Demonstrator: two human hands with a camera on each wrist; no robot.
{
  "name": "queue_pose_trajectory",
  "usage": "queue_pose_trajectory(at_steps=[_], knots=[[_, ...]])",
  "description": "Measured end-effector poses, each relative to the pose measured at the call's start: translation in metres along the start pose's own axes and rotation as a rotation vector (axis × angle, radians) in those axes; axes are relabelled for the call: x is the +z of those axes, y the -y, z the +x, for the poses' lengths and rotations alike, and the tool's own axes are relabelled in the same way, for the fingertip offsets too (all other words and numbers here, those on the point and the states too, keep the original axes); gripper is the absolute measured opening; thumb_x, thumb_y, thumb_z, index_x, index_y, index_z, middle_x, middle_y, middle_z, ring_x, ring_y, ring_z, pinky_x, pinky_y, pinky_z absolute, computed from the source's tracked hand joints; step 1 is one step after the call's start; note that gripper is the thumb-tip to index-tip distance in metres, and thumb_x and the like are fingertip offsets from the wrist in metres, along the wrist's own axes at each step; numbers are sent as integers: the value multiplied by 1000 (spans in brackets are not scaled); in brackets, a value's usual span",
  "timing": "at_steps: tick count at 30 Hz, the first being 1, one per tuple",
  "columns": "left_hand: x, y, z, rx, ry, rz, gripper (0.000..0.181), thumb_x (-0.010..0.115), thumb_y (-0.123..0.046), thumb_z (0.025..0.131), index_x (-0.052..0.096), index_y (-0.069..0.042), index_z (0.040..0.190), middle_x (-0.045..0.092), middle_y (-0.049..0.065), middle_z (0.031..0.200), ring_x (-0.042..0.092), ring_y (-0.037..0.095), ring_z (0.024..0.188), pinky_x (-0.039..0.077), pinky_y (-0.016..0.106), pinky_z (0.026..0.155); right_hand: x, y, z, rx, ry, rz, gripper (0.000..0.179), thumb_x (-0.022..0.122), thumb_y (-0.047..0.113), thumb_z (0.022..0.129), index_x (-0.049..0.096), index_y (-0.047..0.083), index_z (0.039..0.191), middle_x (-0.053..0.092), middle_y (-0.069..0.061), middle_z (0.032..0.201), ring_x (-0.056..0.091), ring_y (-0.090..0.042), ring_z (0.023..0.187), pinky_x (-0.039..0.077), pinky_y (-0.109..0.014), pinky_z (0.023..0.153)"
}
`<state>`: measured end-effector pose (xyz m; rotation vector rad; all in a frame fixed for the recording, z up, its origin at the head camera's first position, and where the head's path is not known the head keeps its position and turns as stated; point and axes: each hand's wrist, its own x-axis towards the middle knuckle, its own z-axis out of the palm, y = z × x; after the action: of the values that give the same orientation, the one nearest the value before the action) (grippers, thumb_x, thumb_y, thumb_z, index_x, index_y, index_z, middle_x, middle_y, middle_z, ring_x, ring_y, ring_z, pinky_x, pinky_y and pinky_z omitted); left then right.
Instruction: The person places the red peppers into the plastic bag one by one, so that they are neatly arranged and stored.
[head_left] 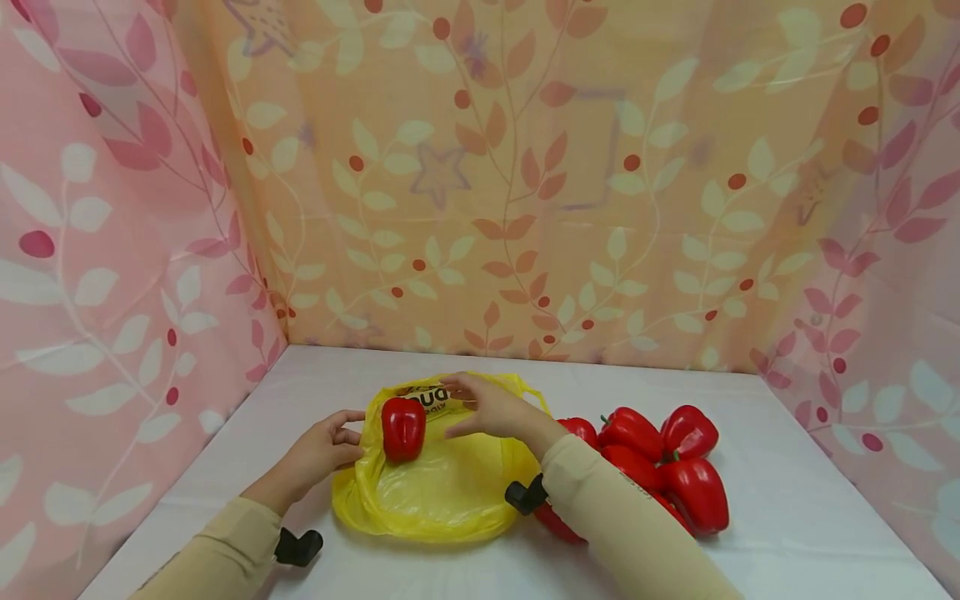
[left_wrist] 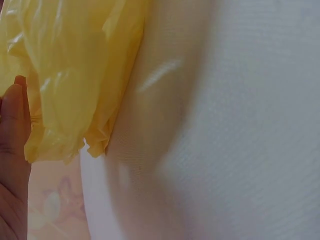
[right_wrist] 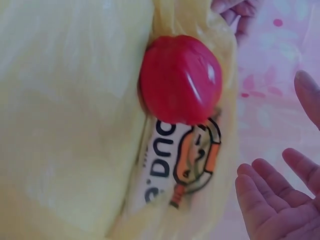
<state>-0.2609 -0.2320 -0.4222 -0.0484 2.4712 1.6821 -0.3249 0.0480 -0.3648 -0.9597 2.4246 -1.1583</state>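
Note:
A yellow plastic bag (head_left: 438, 492) lies spread on the table with its mouth facing up and dark printing on its far inner side. Inside it, toward the left, is one red bell pepper (head_left: 403, 428), also seen in the right wrist view. My left hand (head_left: 324, 454) pinches the left rim of the bag; in the left wrist view, fingers (left_wrist: 12, 115) are against the yellow plastic (left_wrist: 75, 75). Over the far right part of the bag, my right hand (head_left: 498, 410) hovers with fingers spread and nothing in them. The pepper sits apart from it.
Several red bell peppers (head_left: 696, 496) lie in a group on the white table (head_left: 810, 517) to the right, partly hidden behind my right forearm. Patterned curtains (head_left: 525, 208) stand behind the table and on both sides.

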Motion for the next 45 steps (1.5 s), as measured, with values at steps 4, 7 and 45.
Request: queue_pose_trajectory(at_steps=[4,7,45], knots=[[-1,1,0,-3,-2,-2,53,63,-5,83,42,-9,131,61,10,93,60,19,84,53,36,80,-14,-1,-10,-19,-4,-45,77,77,25,73,38,11,137,45,-3,136,42,-21,125,37,-35,102],[-1,1,0,-4,-2,-2,53,63,-5,83,42,-10,132,61,10,94,60,19,84,53,36,80,-23,-2,-17,-31,-13,-58,77,76,24,73,38,10,137,45,-7,135,43,-24,125,37,-37,102],[1,1,0,-32,-25,13,53,62,-4,83,42,-11,132,61,9,95,60,19,84,53,35,79,-115,-51,-139,100,-172,-165,74,74,25,75,38,10,137,45,-17,133,46,-38,119,43,-46,93]])
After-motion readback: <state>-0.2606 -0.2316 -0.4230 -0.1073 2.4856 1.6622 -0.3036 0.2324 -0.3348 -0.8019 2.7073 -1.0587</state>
